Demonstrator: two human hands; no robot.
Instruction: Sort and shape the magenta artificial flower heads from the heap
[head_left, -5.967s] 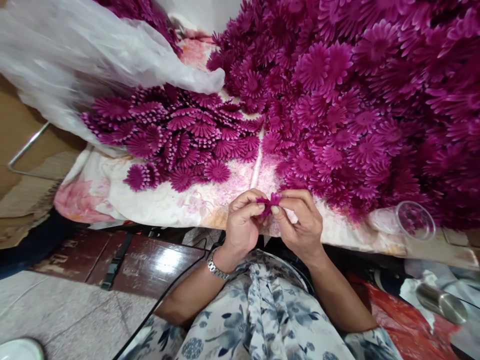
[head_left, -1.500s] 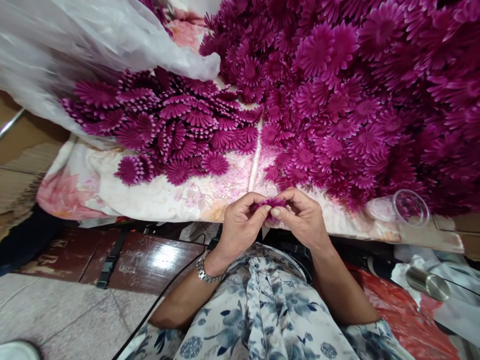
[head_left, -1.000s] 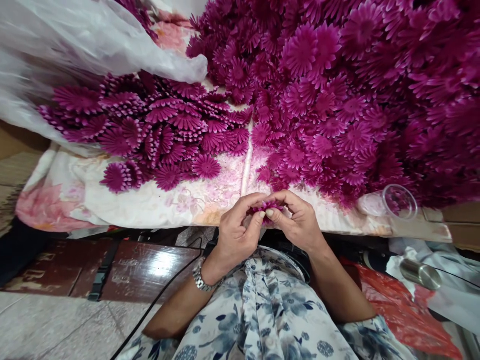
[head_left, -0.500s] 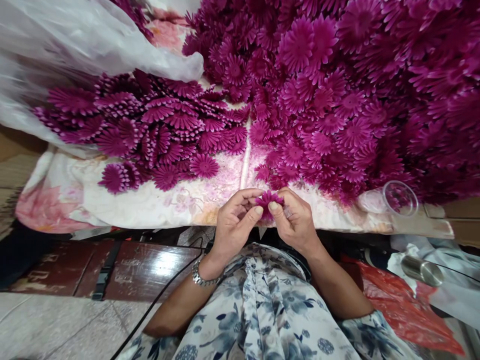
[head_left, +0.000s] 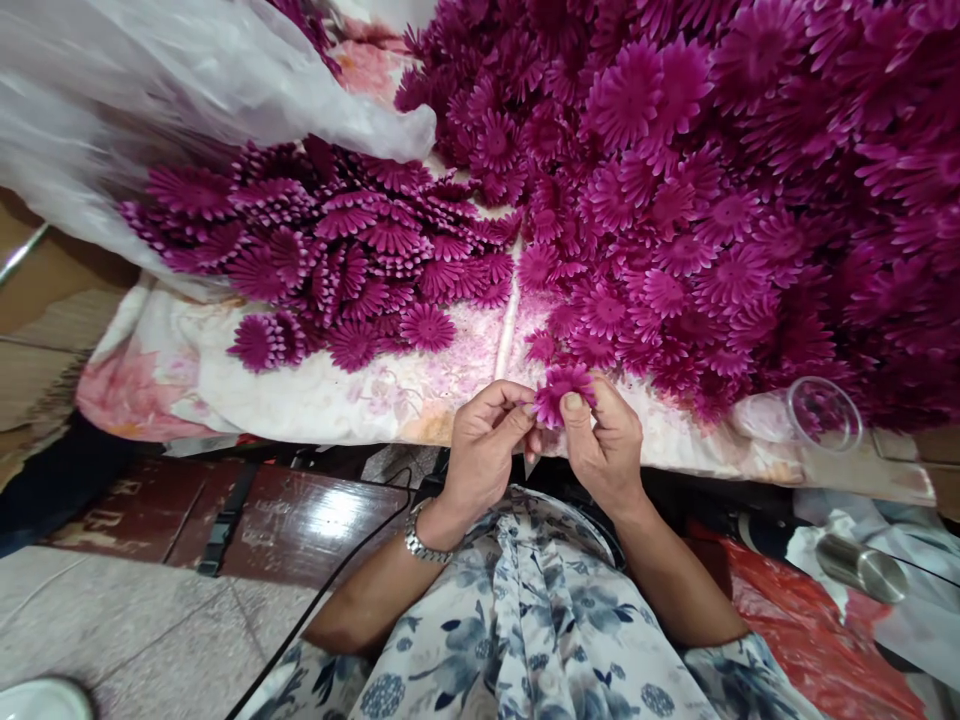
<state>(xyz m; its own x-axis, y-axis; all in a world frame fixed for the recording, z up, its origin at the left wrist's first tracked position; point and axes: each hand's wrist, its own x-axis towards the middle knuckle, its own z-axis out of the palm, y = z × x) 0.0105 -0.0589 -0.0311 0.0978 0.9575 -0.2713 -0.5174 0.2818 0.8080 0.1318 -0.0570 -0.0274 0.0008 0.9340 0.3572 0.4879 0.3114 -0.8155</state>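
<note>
I pinch a magenta fabric flower (head_left: 561, 388) between both hands at the near edge of a cloth-covered table (head_left: 300, 395). My right hand (head_left: 607, 450) grips its right side, thumb on top. The fingertips of my left hand (head_left: 487, 450), with a metal watch at its wrist, are closed on the flower's left edge. A big heap of the same flowers (head_left: 712, 180) rises behind my hands and to the right. A lower spread of stacked flowers (head_left: 337, 250) lies to the left.
A clear plastic bag (head_left: 150, 100) drapes over the left flowers. A clear plastic cup (head_left: 825, 415) lies at the table's right edge. A steel cylinder (head_left: 862, 568) and red plastic (head_left: 810, 640) lie lower right. Dark wood panel (head_left: 300, 520) and tiled floor sit below left.
The flower has risen and spread out flat above my fingertips. Both hands stayed at the table's edge, working it between thumbs and fingers. The camera has shifted slightly.
</note>
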